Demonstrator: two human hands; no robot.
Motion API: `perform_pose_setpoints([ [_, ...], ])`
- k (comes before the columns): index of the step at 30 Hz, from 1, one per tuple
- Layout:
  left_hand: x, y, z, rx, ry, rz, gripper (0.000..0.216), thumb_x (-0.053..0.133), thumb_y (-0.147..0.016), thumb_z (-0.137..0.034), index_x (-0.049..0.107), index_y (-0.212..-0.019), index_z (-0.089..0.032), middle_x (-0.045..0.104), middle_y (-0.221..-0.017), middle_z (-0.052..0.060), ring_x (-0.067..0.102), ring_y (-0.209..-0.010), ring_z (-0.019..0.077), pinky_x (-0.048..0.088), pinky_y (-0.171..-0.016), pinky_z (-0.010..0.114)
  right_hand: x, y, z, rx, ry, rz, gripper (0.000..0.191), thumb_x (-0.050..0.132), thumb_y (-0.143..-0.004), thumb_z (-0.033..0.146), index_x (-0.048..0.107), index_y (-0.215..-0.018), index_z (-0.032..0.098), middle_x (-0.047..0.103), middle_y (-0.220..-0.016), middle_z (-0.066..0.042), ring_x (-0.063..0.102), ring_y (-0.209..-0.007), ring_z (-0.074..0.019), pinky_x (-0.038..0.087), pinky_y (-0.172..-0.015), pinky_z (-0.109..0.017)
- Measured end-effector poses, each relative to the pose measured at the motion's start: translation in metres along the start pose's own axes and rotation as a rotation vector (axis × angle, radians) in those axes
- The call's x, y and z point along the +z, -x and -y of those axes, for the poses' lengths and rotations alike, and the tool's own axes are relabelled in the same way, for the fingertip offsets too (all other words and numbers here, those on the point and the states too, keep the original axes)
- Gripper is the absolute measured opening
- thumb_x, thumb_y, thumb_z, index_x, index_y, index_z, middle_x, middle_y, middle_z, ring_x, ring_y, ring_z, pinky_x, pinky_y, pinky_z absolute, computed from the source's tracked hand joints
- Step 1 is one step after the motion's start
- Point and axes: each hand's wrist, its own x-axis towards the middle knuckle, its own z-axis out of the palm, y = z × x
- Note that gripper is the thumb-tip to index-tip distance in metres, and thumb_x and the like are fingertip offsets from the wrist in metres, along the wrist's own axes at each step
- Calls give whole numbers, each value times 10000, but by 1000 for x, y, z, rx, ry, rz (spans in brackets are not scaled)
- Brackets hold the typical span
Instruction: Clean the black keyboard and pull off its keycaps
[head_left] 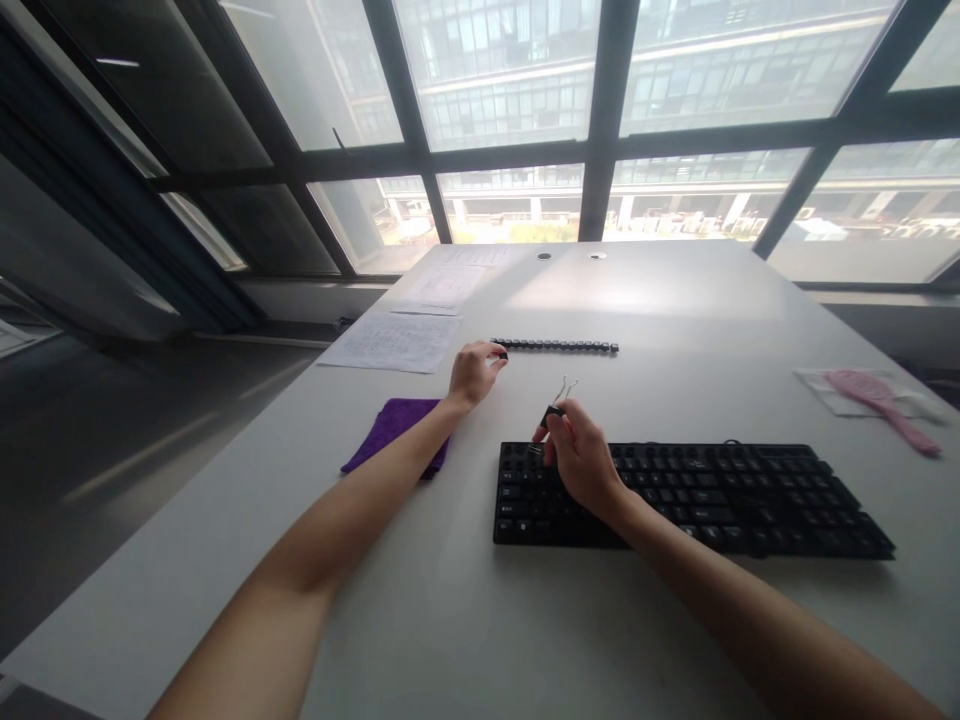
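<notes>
My left hand (475, 371) reaches to the left end of a row of black keycaps (559, 345) on the white table. A small black keycap (503, 355) is pinched between its thumb and fingers. My right hand (581, 450) is closed around the black handle of a wire keycap puller (553, 412). The puller's thin metal wires stick out above and below the handle. That hand hovers over the upper left part of a black keyboard (712, 500), and some of the keys there are hidden behind it.
A folded purple cloth (397, 430) lies under my left forearm. Printed sheets (394, 342) are at the far left of the table (420, 620). On the right a pink hairbrush (874, 395) rests on a clear plastic bag (817, 385). Large windows stand behind.
</notes>
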Motion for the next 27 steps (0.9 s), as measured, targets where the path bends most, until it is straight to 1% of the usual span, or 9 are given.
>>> perform_pose_setpoints([
  [2, 10, -14, 10, -3, -14, 17, 131, 725, -830, -153, 735, -957, -182, 739, -941, 59, 629, -917, 228, 477, -897, 368, 0, 0, 0, 0, -5, -2, 216, 427, -1021, 369, 497, -874, 227, 643, -692, 25, 539, -502, -108, 430, -543, -242],
  [5, 18, -24, 19, 3, -45, 36, 140, 733, -829, -165, 746, -966, -194, 736, -971, 62, 600, -982, 250, 451, -929, 389, 1, 0, 1, 1, -21, 10, 218, 429, -1021, 377, 489, -873, 228, 642, -701, 25, 531, -493, -104, 423, -529, -239],
  [9, 23, -26, 24, 7, -90, 40, 143, 743, -830, -198, 759, -969, -223, 683, -1068, 75, 525, -1095, 281, 399, -976, 420, 1, -1, 0, 0, -37, 11, 211, 432, -1018, 389, 482, -885, 232, 639, -689, 27, 532, -490, -110, 418, -513, -239],
  [12, 27, -26, 26, -25, -133, 10, 146, 771, -809, -223, 769, -954, -242, 604, -1180, 88, 466, -1143, 301, 379, -966, 431, 1, -1, 0, 4, -39, 9, 213, 433, -1018, 390, 482, -881, 235, 615, -643, 36, 534, -488, -115, 424, -515, -240],
  [14, 30, -26, 28, -52, -164, 6, 143, 779, -809, -241, 773, -952, -256, 561, -1220, 88, 444, -1149, 304, 366, -952, 432, 1, -1, 0, 7, -42, 8, 219, 432, -1018, 393, 482, -874, 236, 601, -622, 40, 533, -486, -118, 424, -515, -240],
  [17, 32, -26, 31, -75, -189, 31, 138, 774, -824, -257, 774, -961, -265, 530, -1229, 84, 425, -1153, 303, 351, -940, 429, 2, 0, -1, 6, -46, 10, 212, 437, -1017, 387, 482, -877, 235, 611, -638, 35, 533, -490, -116, 422, -512, -238],
  [22, 32, -26, 33, -62, -196, 17, 248, 785, -812, -247, 761, -1054, -290, 529, -1221, 80, 429, -1130, 298, 355, -923, 417, 1, 0, -1, -1, -46, 12, 191, 441, -1020, 375, 477, -897, 232, 654, -730, 20, 533, -494, -105, 428, -518, -234],
  [27, 32, -25, 32, -3, -221, 21, 173, 759, -838, -230, 786, -1002, -279, 546, -1184, 90, 421, -1137, 298, 352, -918, 420, 1, 0, -2, 6, -43, 16, 201, 437, -1024, 384, 472, -898, 232, 653, -729, 18, 533, -496, -106, 428, -518, -234],
])
